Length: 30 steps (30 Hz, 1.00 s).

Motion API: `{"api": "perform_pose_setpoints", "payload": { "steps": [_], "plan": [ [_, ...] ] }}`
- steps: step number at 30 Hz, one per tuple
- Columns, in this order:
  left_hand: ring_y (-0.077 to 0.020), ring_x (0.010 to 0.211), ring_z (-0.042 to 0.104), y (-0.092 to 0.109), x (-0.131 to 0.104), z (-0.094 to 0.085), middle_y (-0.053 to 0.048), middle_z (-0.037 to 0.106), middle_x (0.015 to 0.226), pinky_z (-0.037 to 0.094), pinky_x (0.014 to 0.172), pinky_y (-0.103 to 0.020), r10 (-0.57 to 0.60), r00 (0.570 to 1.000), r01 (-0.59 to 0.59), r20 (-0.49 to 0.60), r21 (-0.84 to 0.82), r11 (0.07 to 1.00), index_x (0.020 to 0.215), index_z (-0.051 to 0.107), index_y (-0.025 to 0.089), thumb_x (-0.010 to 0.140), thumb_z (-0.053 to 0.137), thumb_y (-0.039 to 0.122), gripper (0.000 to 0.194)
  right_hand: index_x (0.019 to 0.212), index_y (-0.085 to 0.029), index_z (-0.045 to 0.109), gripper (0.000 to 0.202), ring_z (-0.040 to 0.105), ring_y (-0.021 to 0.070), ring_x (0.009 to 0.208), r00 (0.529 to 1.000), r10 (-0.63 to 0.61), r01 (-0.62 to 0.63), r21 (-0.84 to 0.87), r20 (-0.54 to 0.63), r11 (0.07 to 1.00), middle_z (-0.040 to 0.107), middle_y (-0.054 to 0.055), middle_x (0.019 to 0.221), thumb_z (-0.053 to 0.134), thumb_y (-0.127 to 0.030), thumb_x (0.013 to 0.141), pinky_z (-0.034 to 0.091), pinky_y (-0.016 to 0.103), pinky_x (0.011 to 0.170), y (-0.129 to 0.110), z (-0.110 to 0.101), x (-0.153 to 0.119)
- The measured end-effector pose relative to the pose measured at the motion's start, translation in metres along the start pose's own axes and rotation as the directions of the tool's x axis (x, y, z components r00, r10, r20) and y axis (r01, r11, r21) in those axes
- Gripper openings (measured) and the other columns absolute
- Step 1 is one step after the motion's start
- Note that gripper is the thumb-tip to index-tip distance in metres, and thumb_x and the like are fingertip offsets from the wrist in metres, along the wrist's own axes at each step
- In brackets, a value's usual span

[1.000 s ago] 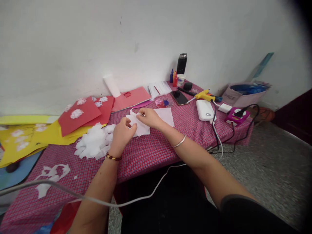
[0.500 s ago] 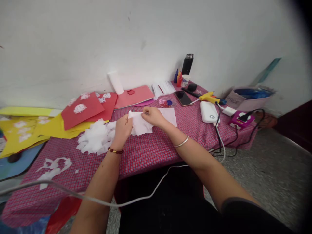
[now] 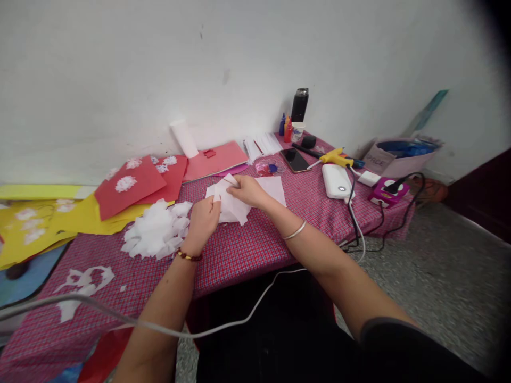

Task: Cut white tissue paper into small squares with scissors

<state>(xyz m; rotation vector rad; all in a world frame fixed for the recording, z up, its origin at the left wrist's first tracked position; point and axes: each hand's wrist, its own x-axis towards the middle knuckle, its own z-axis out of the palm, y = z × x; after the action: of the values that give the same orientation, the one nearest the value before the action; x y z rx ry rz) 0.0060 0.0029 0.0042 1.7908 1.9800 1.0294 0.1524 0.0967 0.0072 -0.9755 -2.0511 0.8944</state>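
Thin white tissue paper [image 3: 233,210] is held up a little over the table between my hands. My left hand [image 3: 204,221] is closed on its left edge. The fingers of my right hand [image 3: 248,190] are pinched on the upper part of the paper, and a thin brownish line shows at their tips, too small to make out. Another flat white sheet [image 3: 273,187] lies behind and right of my right hand. Just left of my left wrist sits a ruffled pile of white tissue [image 3: 156,230].
Red cards with white blossoms [image 3: 130,183] and yellow sheets [image 3: 85,215] lie at left. On the right are a phone [image 3: 294,159], a yellow glue gun [image 3: 336,157], a white power bank [image 3: 334,180] and a purple power socket [image 3: 388,194]. A white cable [image 3: 223,326] crosses in front of me.
The paper between my hands has tilted and spread upward, with a corner now raised between them. My right hand has shifted slightly left. The whole view has shifted a little.
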Motion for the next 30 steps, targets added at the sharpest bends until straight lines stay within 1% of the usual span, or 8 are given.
{"api": "perform_pose_setpoints", "payload": {
  "steps": [2,5,8,11,17,23,26,30],
  "plan": [
    [-0.0177,0.052,0.057,-0.004,0.003,0.002,-0.005,0.062,0.058,0.041,0.054,-0.029,-0.115,0.993,0.120,0.037,-0.273,0.954,0.065,0.054,0.019,0.087,0.046,0.047,0.036,0.084,-0.012,0.066,0.011,0.055,0.0149,0.070,0.999,0.040,-0.036,0.107,-0.029,0.994,0.065,0.003,0.078,0.059,-0.019,0.078,0.041,0.025,0.064,0.003,0.001,0.003],
    [-0.0175,0.052,0.061,-0.007,0.008,0.004,-0.007,0.065,0.061,0.050,0.059,-0.032,-0.244,0.952,0.303,0.183,-0.647,0.700,0.074,0.060,0.015,0.080,0.058,0.051,0.036,0.088,-0.012,0.064,0.016,0.053,0.0131,0.065,0.995,0.090,-0.078,0.247,-0.035,0.966,0.063,0.001,0.076,0.057,-0.022,0.079,0.042,0.024,0.060,0.002,0.002,0.004],
    [-0.0209,0.068,0.069,-0.003,0.009,0.004,-0.010,0.071,0.073,0.056,0.071,-0.038,-0.222,0.935,0.350,0.275,-0.813,0.465,0.094,0.063,0.012,0.079,0.064,0.044,0.035,0.090,-0.013,0.062,0.017,0.051,0.0115,0.061,0.993,0.117,-0.101,0.453,-0.009,0.886,0.060,0.000,0.074,0.059,-0.025,0.078,0.042,0.022,0.057,-0.002,0.003,0.002],
    [-0.0237,0.082,0.072,0.002,0.008,0.002,-0.011,0.075,0.089,0.058,0.076,-0.040,-0.224,0.931,0.355,0.289,-0.863,0.360,0.107,0.063,0.014,0.077,0.069,0.040,0.040,0.092,-0.014,0.062,0.020,0.052,0.0117,0.064,0.997,0.081,-0.070,0.523,0.002,0.850,0.061,-0.001,0.076,0.062,-0.026,0.076,0.042,0.022,0.058,-0.006,0.003,-0.001],
    [-0.0269,0.085,0.072,0.008,0.004,0.008,-0.009,0.077,0.096,0.059,0.071,-0.037,-0.200,0.946,0.319,0.255,-0.843,0.434,0.105,0.067,0.014,0.053,0.083,0.023,0.055,0.086,-0.013,0.061,0.019,0.054,0.0128,0.069,1.000,-0.002,-0.003,0.500,0.011,0.866,0.063,0.001,0.080,0.064,-0.026,0.073,0.044,0.024,0.062,-0.013,0.004,-0.005],
    [-0.0247,0.083,0.072,0.004,0.005,0.012,-0.004,0.078,0.092,0.058,0.069,-0.034,-0.253,0.946,0.303,0.202,-0.827,0.473,0.095,0.071,0.018,0.053,0.072,0.015,0.042,0.088,-0.015,0.059,0.020,0.053,0.0125,0.066,0.998,0.052,-0.037,0.494,-0.017,0.868,0.062,0.000,0.079,0.062,-0.028,0.074,0.041,0.022,0.058,-0.008,0.003,0.000],
    [-0.0246,0.081,0.072,0.003,0.006,0.011,-0.004,0.078,0.086,0.058,0.069,-0.033,-0.262,0.949,0.286,0.176,-0.833,0.474,0.093,0.072,0.016,0.055,0.072,0.018,0.038,0.092,-0.014,0.061,0.028,0.055,0.0146,0.074,1.000,-0.019,0.016,0.415,0.002,0.910,0.064,0.002,0.085,0.063,-0.038,0.077,0.041,0.023,0.062,-0.004,0.002,0.000],
    [-0.0246,0.082,0.072,0.001,0.007,0.012,-0.006,0.077,0.087,0.057,0.069,-0.033,-0.236,0.965,0.216,0.112,-0.850,0.480,0.093,0.072,0.015,0.059,0.077,0.025,0.036,0.088,-0.012,0.063,0.037,0.053,0.0153,0.074,0.987,-0.107,0.075,0.247,0.122,0.966,0.062,0.002,0.082,0.069,-0.047,0.074,0.038,0.023,0.061,-0.003,0.000,-0.003]
  ]
}}
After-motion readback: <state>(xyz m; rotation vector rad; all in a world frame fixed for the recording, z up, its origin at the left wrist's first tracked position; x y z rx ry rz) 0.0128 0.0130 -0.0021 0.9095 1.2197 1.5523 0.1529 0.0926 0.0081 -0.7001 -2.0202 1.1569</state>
